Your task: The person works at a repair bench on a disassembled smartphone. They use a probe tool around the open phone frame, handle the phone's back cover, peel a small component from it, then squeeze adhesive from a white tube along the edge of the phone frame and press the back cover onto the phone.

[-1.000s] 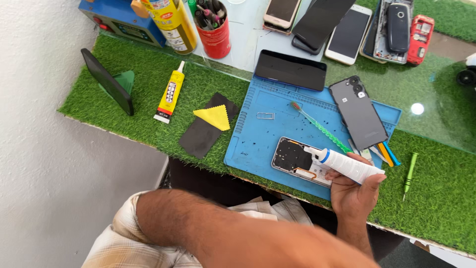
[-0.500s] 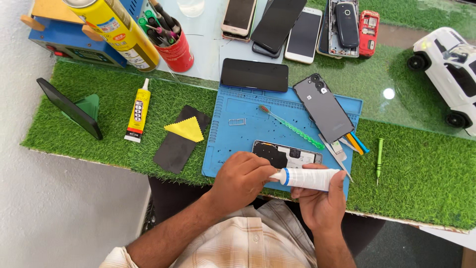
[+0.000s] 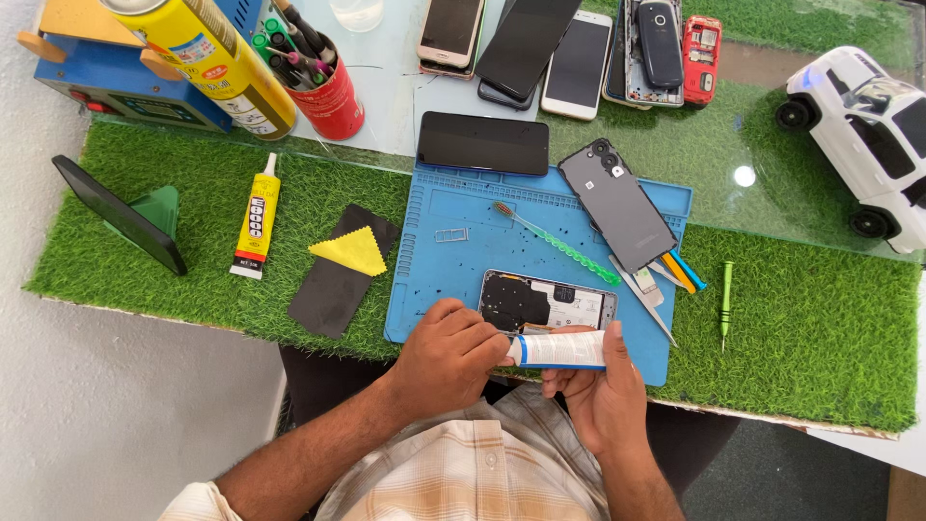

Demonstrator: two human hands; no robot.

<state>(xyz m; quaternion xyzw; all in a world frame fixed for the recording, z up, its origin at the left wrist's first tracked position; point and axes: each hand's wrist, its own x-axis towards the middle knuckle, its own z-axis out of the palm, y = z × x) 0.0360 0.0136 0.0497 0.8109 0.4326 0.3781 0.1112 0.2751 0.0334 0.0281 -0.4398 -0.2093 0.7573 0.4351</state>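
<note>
A white tube (image 3: 561,349) was gripped by both the left hand (image 3: 451,355) and right hand (image 3: 600,391) over a blue mat (image 3: 444,280), beside an opened phone (image 3: 546,301), a toothbrush (image 3: 558,243) and tweezers (image 3: 640,295).

The white tube (image 3: 564,349) with a blue band near its left end lies level, crosswise, over the near edge of the blue mat (image 3: 434,260). Its left tip is hidden under fingers. Just behind it lies the opened phone (image 3: 547,301), flat on the mat, back off, dark and silver insides showing.
</note>
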